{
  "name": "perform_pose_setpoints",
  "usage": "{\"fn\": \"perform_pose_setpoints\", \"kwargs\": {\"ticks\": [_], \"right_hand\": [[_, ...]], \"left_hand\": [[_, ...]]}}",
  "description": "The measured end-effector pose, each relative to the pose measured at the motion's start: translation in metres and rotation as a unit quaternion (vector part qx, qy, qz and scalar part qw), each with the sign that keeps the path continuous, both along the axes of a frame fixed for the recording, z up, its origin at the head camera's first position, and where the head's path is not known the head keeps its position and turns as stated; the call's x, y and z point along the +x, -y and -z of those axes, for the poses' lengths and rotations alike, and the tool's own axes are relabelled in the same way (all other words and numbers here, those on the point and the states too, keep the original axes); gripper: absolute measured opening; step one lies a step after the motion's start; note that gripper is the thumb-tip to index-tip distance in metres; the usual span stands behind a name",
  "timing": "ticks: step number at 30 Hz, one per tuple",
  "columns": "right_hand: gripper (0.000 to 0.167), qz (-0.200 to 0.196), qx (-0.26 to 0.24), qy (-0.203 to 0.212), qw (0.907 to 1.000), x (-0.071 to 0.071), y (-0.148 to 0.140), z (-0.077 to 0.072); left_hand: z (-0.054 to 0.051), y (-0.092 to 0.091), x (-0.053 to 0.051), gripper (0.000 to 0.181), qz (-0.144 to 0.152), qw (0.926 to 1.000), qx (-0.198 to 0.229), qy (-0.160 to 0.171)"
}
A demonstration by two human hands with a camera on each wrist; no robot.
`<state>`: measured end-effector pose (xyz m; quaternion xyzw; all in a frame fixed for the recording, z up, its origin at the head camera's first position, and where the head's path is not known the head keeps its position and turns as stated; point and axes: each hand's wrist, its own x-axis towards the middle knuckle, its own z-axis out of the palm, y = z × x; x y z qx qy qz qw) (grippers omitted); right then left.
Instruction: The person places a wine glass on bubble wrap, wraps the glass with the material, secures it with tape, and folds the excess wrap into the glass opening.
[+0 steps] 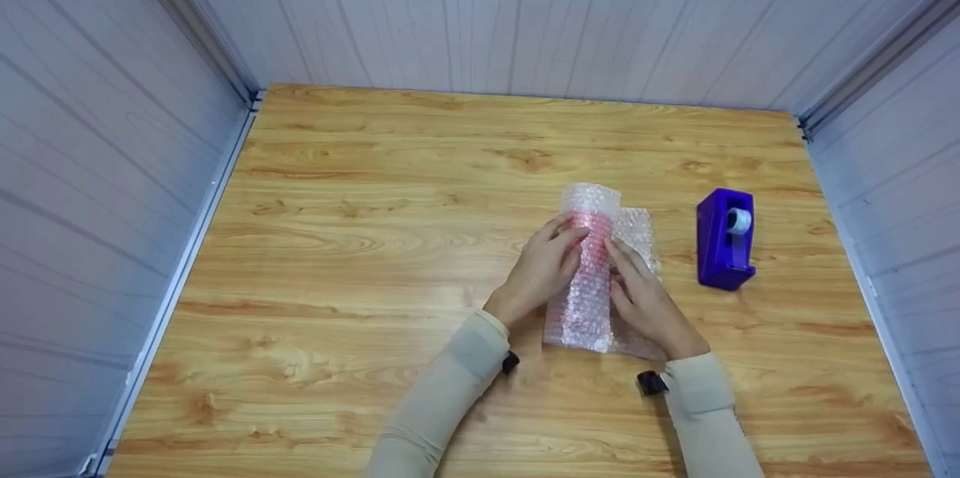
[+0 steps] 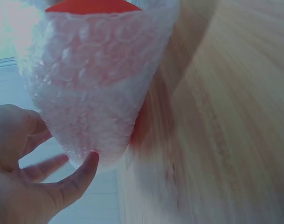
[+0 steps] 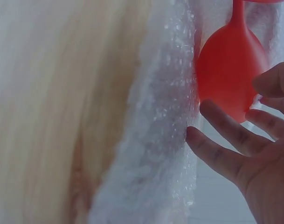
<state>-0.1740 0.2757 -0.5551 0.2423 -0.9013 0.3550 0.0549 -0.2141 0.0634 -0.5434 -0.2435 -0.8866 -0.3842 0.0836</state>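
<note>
A sheet of bubble wrap (image 1: 589,298) is folded into an upright-running bundle, its loose right part (image 1: 637,234) flat on the table. Inside is a red goblet (image 3: 232,70); its bowl and stem show in the right wrist view, while the wrap veils it from above. My left hand (image 1: 541,266) rests its fingers on the bundle's left side and top. From the right, my right hand (image 1: 651,305) touches the folded wrap with outstretched, spread fingers. In the left wrist view, fingertips of the left hand (image 2: 44,177) meet the wrap's outer face.
A blue tape dispenser (image 1: 725,239) with a roll of clear tape (image 1: 739,221) stands to the right of the bubble wrap. The wood-grain table (image 1: 337,238) is bordered by pale panel walls (image 1: 480,13) at the back and both sides.
</note>
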Motion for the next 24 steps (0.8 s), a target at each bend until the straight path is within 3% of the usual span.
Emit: {"fn": "perform_pose_setpoints", "kwargs": {"ticks": [8, 10, 12, 19, 24], "right_hand": [[0.064, 0.007, 0.011, -0.092, 0.9957, -0.0013, -0.0012, 0.0044], [0.063, 0.006, 0.003, -0.095, 0.9955, -0.0015, -0.0012, 0.0051], [0.064, 0.002, -0.007, -0.077, 0.997, -0.001, -0.0011, 0.0053], [0.067, 0.007, -0.023, 0.049, 0.9985, 0.0043, -0.0002, 0.0016], [0.058, 0.019, -0.025, 0.091, 0.9954, 0.0045, 0.0002, -0.0008]], "left_hand": [[0.002, -0.0023, 0.0019, 0.031, 0.008, 1.0, 0.004, -0.004], [0.0015, -0.002, 0.002, 0.031, 0.008, 1.0, -0.001, 0.0], [0.0011, -0.0014, 0.002, 0.032, 0.011, 0.9999, -0.004, 0.006], [-0.0019, 0.0006, -0.0017, 0.034, 0.022, 0.9995, -0.009, 0.022], [-0.0056, -0.0012, -0.0054, 0.034, 0.021, 0.999, -0.038, 0.013]]}}
